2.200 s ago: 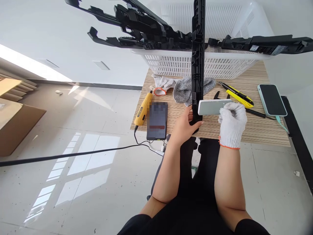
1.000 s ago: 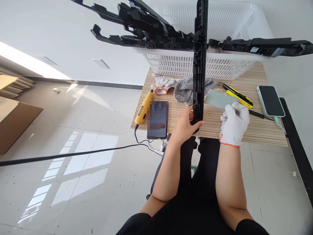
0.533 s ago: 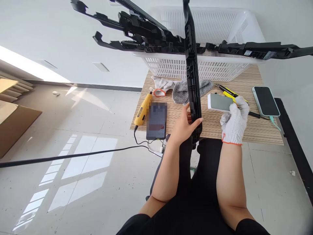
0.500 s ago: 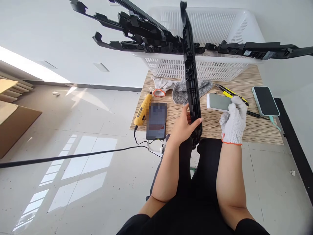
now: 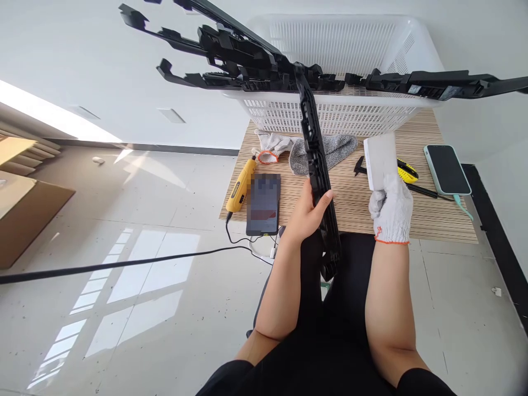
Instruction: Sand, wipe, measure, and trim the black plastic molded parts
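Note:
My left hand is bare and closed around a long black plastic trim piece. The piece stands tilted in front of me, its lower end over my lap and its upper end in front of the basket. In a white knitted glove with an orange hem, my right hand grips a flat, whitish rectangular block by its lower end. The block is held up over the table, apart from the trim piece. Behind it lie a yellow-and-black cutter knife and a black caliper, partly covered.
A white plastic basket at the back holds several black trim pieces jutting past its rim. On the wooden table lie a grey cloth, another glove, a yellow rotary tool, a dark tablet and a phone.
My right hand has turned the block from lying sideways to upright, uncovering the caliper. The trim piece has moved down toward my lap, its top end dropping to the basket rim's height.

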Motion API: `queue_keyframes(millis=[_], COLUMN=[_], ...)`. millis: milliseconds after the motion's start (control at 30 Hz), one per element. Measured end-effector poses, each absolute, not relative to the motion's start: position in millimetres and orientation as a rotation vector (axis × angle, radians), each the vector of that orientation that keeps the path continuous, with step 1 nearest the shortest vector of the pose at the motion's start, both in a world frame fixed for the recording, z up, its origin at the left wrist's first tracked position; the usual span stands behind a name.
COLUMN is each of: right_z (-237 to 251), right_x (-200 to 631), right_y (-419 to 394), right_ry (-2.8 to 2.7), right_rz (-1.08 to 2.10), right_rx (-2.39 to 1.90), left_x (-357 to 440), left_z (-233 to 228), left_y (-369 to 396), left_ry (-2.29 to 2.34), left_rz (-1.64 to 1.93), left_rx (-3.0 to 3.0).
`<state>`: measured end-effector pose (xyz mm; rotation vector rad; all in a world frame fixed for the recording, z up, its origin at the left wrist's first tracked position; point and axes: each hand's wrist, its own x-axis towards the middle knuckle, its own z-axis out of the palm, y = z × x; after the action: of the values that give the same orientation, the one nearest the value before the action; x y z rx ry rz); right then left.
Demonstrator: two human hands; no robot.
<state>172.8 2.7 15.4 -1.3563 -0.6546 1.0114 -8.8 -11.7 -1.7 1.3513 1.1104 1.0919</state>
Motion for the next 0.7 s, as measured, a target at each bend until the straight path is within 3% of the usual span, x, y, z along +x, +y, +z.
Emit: queue_keyframes(millis=[167, 367, 533, 700], right_z=[20.9, 13.0, 14.0, 17.2], right_x=[168.5, 174.3, 181.6, 160.7], right_y=[-4.3, 3.6, -2.2, 0.0], right_ry=[-0.891, -0.722, -0.915, -0.872], right_rz=[1.397, 0.897, 1.369, 1.026], right_rx=[-1.397, -1.409, -1.391, -1.518], left_x=[-7.2, -12.2, -14.6, -13.2], left_z=[-4.5, 1.6, 5.1, 7.8], left_y=[-10.6, -10.8, -11.2, -12.3], left_ry=[1.114, 1.117, 1.223, 1.187], left_rz=[1.053, 0.969, 0.925, 0.916], left_rx=[1.417, 1.348, 1.479, 1.525])
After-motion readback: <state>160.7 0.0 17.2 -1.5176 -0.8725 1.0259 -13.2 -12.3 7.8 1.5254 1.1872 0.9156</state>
